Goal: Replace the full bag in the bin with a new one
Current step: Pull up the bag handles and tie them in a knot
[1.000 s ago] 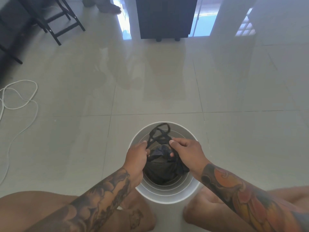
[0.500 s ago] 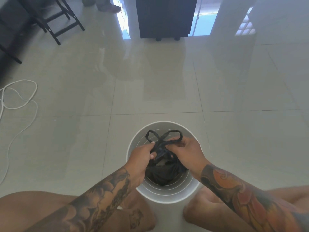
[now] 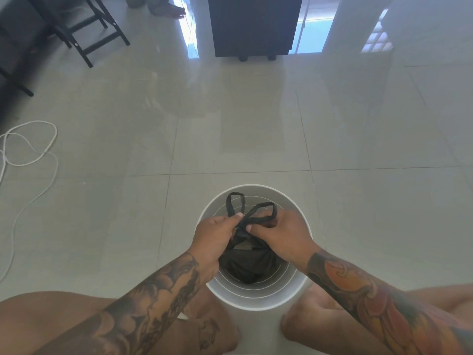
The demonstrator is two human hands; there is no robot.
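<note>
No brand, label or writing can be read on anything here. Nearest the camera, the person's bare knees frame the bottom of the view, and two tattooed forearms reach forward from them over a round white bin (image 3: 256,301) that stands on the floor between the legs. Inside the bin sits the black bag (image 3: 245,265), a thin, dark, crumpled plastic sack whose body fills the lower part of the bin and leaves the ribbed white inner wall showing around it. Its top is gathered into a twisted neck just above the bin's middle, and two narrow handle loops (image 3: 258,213) rise from that neck and fan out toward the far rim, one leaning left and one leaning right. The left hand (image 3: 215,237) has its fingers curled and pinches the gathered neck from the left side, thumb on top at the base of the loops. The right hand (image 3: 279,231) grips the neck from the right, its fingers curled round the plastic and its fingertips meeting the left hand's at the knot. Beyond the bin stretches a glossy pale tiled floor (image 3: 230,129). A white cable (image 3: 30,149) lies in loose coils on the tiles at the far left. Farther off, dark chair legs (image 3: 84,34) stand at the upper left, a dark cabinet (image 3: 253,24) on small feet stands at the top centre, and another person's bare foot (image 3: 169,8) shows beside it.
</note>
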